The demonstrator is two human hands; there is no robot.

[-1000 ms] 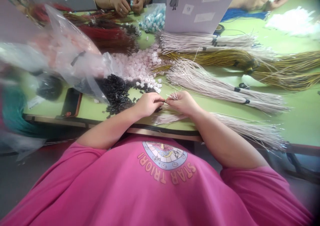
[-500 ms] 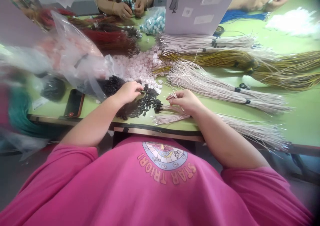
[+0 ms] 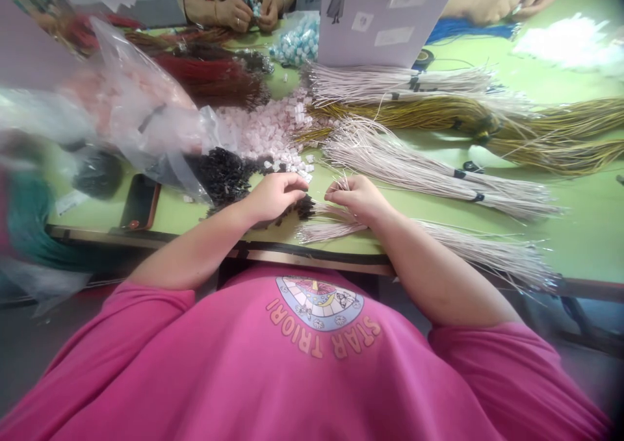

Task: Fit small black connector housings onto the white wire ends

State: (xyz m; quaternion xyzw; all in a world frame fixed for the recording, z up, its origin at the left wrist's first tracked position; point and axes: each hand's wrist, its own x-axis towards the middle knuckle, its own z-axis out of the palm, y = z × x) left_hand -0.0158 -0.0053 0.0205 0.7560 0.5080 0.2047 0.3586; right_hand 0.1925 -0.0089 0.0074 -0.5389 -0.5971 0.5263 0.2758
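My right hand (image 3: 359, 199) is closed on thin white wires, whose tips stick up past the thumb and forefinger. Just left of it, my left hand (image 3: 279, 197) hovers over loose black connector pieces (image 3: 227, 176), its fingers curled together and pointing at the right hand. Whatever is between those fingertips is too small to make out. A bundle of white wires (image 3: 331, 232) lies below my right hand, some with black pieces on their ends (image 3: 306, 206). The pile of pale pink connector pieces (image 3: 268, 129) is beyond my left hand.
Tied white wire bundles (image 3: 409, 158) and yellow-brown wires (image 3: 429, 113) lie at the right. A phone (image 3: 140, 201) and plastic bags (image 3: 156, 116) are at the left. A lilac panel (image 3: 375, 32) stands behind; co-workers' hands (image 3: 251, 12) are at the far side.
My left hand has moved right, from the black pieces toward my right hand. The right hand stays nearly in place with the wires.
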